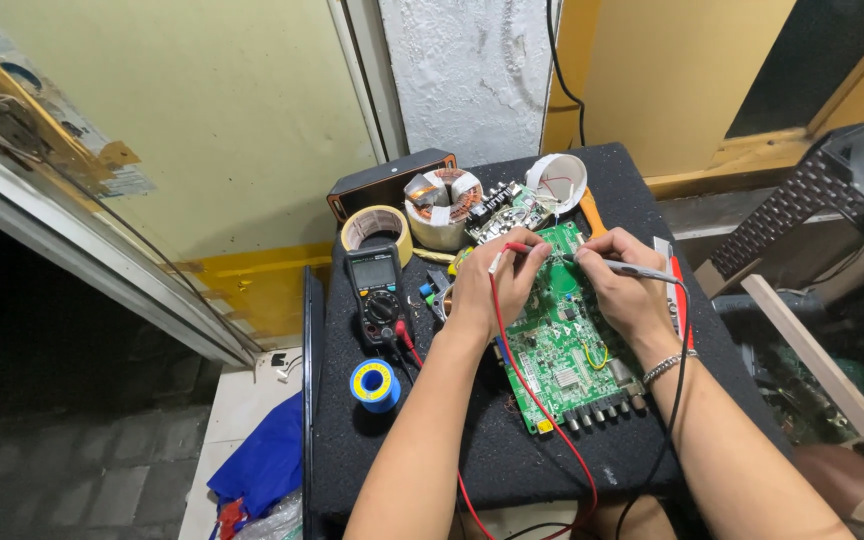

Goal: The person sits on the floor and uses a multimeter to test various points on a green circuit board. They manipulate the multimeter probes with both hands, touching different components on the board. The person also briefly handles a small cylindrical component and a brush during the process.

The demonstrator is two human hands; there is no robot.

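Holding a thin red test probe (512, 247) with its fingers pinched tight on it, the left hand (490, 285) rests on the left side of a flat green circuit board (564, 345). The probe's tip touches the top part of the board. A red wire (532, 385) runs from the probe down across the board toward the near edge of the table.

The right hand (624, 290) is just beside it, fingers closed on a grey and black test probe (632, 270). Its tip also touches the top part of the board, close to the red one. A black wire (677, 400) hangs from it past the wrist, which wears a silver bracelet (668, 366).

The board lies near the middle of a small table with a black cloth top (432, 450).

Left of the left hand sits a black meter with a dial and small screen (377, 290). Near the table's left edge is a blue spool of solder wire (374, 383).

At the far edge sit a roll of tan tape (377, 228), a round coil wound with copper wire (440, 205), a white round cup (557, 180) and a long black box (387, 180). An orange tool handle (592, 212) pokes out behind the board.
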